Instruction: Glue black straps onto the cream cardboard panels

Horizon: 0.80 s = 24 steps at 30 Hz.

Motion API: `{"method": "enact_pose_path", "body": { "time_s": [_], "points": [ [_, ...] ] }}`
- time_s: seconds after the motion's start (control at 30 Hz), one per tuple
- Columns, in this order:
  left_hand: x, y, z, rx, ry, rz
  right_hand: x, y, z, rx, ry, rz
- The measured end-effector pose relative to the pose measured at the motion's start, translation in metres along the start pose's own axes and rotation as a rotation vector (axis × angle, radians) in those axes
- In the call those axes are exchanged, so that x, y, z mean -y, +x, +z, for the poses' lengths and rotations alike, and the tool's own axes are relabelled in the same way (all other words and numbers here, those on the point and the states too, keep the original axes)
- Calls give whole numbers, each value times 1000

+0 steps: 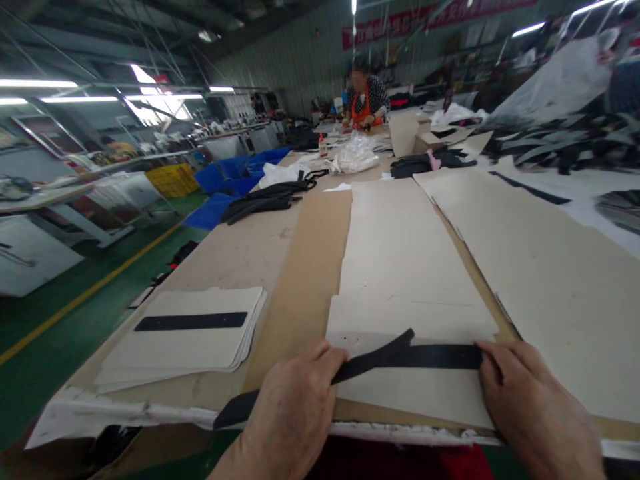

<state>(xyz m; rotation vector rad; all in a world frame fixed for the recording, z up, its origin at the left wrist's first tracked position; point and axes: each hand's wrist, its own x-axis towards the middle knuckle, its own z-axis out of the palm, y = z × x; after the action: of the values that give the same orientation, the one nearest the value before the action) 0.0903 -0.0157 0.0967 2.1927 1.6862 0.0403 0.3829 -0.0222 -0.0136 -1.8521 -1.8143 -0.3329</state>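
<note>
My left hand (295,400) is closed on a loose black strip (373,358); one end rises to the right, the other comes out under the hand at the table's front edge. A second black strip (435,356) lies flat across a cream sheet (415,393). My right hand (535,393) pinches the right end of that flat strip against the sheet. The loose strip crosses above the flat strip's left part. On the left, a stack of cream sheets (175,353) carries another black strip (190,321) on its top sheet.
Large cream sheets (550,280) cover the table's right side. Black strips (265,200) lie beyond the stack near blue bins (210,210). Clear plastic (355,153) is farther back. A person in an orange apron (366,107) stands at the far end.
</note>
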Motion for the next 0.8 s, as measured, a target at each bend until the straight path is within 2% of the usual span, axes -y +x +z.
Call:
{"method": "enact_pose_path", "body": {
  "time_s": [0.17,0.33,0.43,0.67,0.8],
  "points": [
    [-6,23,-3,2,137,-107,-2,-2,1,-1,-49,-17],
    [-2,42,7,-23,192,-111,-9,-3,4,53,-107,-111],
    [3,45,12,-34,177,-112,-10,-4,5,47,-83,-109],
    [7,48,15,-54,160,-89,-4,-4,1,32,-54,-2],
    [7,51,17,-48,147,-103,-4,-2,-1,62,-38,-58]
  ]
}}
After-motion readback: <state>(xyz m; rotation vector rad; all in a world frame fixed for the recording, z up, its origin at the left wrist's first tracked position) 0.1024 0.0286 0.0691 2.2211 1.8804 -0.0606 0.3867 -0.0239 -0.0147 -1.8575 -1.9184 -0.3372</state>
